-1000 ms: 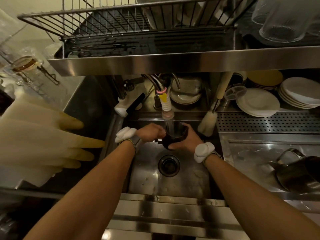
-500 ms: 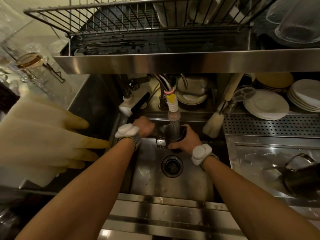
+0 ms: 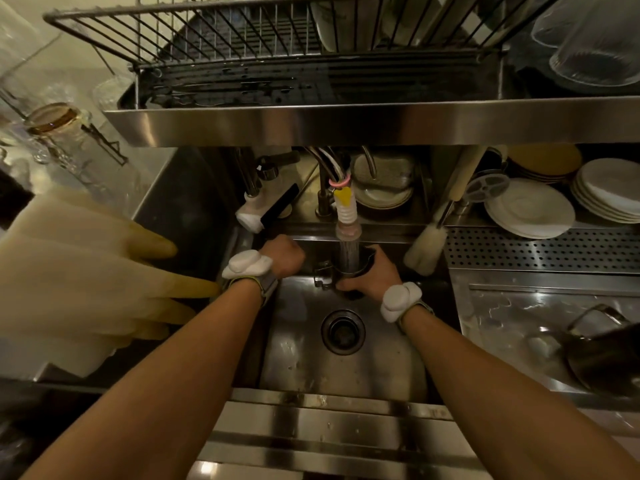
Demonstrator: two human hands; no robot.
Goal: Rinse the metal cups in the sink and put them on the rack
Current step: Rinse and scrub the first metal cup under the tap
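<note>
Gripping metal cup (image 3: 354,273) under faucet (image 3: 347,216) with right hand (image 3: 379,276); left hand (image 3: 282,256) fisted, contents unclear. Bottle brush (image 3: 424,249) just right; rack (image 3: 242,39) overhead.

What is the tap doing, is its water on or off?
On. A stream of water pours from the faucet nozzle into the upright metal cup that the right hand holds over the sink.

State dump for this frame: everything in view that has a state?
tap: running, stream falls into the cup.
metal cup: mouth up under the stream, held.
right hand: grip round the metal cup.
left hand: curled in a fist, off the cup, nothing seen in it.
drain: unplugged.
second metal cup: tilted on the drainboard, untouched.
</note>
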